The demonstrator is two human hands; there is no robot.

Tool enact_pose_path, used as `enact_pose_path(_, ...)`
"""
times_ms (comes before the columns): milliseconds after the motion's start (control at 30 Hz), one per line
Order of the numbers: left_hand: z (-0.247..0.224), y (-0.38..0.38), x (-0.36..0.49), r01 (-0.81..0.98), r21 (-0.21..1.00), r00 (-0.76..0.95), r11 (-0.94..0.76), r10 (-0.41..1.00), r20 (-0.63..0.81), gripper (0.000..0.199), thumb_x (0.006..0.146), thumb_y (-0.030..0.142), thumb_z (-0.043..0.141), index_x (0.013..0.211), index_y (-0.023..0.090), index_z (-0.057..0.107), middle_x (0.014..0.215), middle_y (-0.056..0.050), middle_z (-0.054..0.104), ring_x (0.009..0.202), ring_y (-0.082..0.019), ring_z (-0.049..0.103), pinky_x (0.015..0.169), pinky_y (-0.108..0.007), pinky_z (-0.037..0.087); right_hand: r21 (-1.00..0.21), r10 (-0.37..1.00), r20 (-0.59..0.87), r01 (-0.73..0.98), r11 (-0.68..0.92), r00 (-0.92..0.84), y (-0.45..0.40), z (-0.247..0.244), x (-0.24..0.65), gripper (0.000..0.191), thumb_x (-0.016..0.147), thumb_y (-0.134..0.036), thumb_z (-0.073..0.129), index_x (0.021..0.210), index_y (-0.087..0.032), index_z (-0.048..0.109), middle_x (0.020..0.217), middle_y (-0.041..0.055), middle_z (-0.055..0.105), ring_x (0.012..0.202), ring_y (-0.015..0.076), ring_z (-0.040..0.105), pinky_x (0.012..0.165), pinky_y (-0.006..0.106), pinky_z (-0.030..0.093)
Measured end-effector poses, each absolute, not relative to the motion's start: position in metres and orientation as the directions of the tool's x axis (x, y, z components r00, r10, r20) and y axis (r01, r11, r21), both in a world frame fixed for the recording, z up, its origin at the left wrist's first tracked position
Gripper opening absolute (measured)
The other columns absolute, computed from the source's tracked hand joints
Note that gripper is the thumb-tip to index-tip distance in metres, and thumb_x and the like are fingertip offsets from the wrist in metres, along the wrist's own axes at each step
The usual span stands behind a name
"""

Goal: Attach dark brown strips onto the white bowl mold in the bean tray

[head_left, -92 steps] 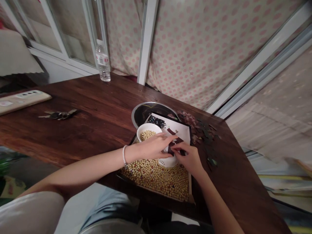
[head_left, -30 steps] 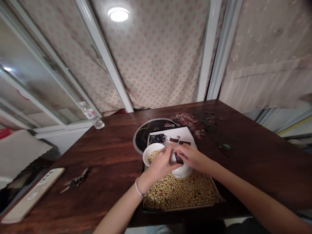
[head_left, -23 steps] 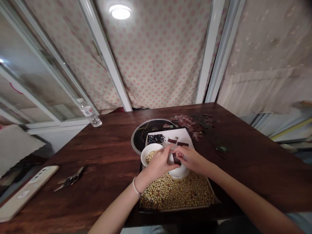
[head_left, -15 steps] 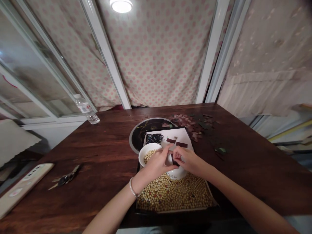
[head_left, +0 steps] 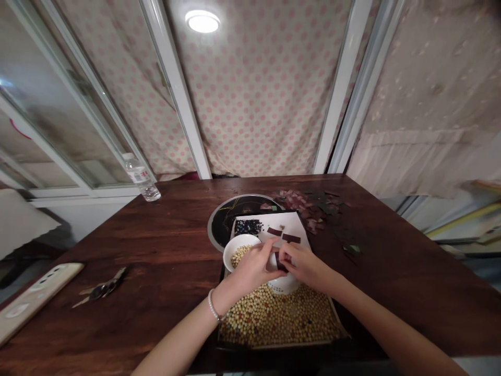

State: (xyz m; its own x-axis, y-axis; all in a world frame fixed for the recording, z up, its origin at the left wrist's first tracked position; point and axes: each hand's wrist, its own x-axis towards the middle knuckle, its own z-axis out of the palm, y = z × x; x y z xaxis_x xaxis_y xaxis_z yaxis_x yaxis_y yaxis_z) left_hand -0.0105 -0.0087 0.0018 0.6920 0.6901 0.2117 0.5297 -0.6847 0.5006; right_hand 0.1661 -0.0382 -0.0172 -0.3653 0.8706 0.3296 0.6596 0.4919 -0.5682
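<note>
My left hand (head_left: 252, 267) is curved, thumb and fingers closed on one side of a small dark red-brown strip (head_left: 279, 262). At the other side of that strip, my right hand (head_left: 304, 262) pinches with bent fingers. Both hands are above a white bowl (head_left: 284, 285) with dark marks on its side; its inside is mostly hidden. Left of it stands another white bowl (head_left: 230, 245) with pale round beans (head_left: 240, 255). Two similar dark strips (head_left: 274, 231) lie on white paper (head_left: 291, 220) just beyond my fingers. A beaded bracelet (head_left: 212, 305) circles my left wrist.
A black-edged tray (head_left: 274, 347) holds many yellowish beans (head_left: 282, 321) in front and small black beads (head_left: 248, 226) behind. Dark red and green scraps (head_left: 299, 201) lie at the back right. Keys (head_left: 104, 288), a phone (head_left: 39, 300) and a water bottle (head_left: 143, 178) are on the left.
The view has tilted up slightly, so the table sits a little lower. My hands stay over the bowl, with my right fingers shifting slightly at the strip.
</note>
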Motion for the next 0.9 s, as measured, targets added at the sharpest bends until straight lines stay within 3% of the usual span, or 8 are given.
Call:
enact_pose_path(533, 0.0010, -0.0097, -0.0101, 0.546, 0.487, 0.686, -0.681, 0.698, 0.206, 0.069, 0.067, 0.034, 0.072, 0.124, 0.021, 0.036, 0.107, -0.011, 0.062, 0.098, -0.031, 0.059, 0.079, -0.042, 0.047, -0.582, 0.861, 0.360, 0.635, 0.509, -0.360, -0.0344, -0.0131, 0.1656, 0.020, 0.069, -0.006, 0.050, 0.061, -0.020, 0.038, 0.062, -0.0031, 0.050, 0.061, 0.0107, 0.047, 0.057, 0.022, 0.036)
enact_pose_path(900, -0.0020, -0.0088, -0.0082, 0.581, 0.476, 0.665, -0.660, 0.723, 0.190, 0.069, 0.068, 0.039, 0.069, 0.126, 0.021, 0.037, 0.101, -0.010, 0.065, 0.090, -0.032, 0.062, 0.071, -0.042, 0.048, -0.515, 0.821, 0.337, 0.640, 0.570, -0.461, -0.0381, -0.0192, 0.1751, 0.017, 0.077, -0.006, 0.044, 0.068, -0.020, 0.041, 0.073, 0.0009, 0.051, 0.071, 0.0141, 0.047, 0.063, 0.026, 0.037)
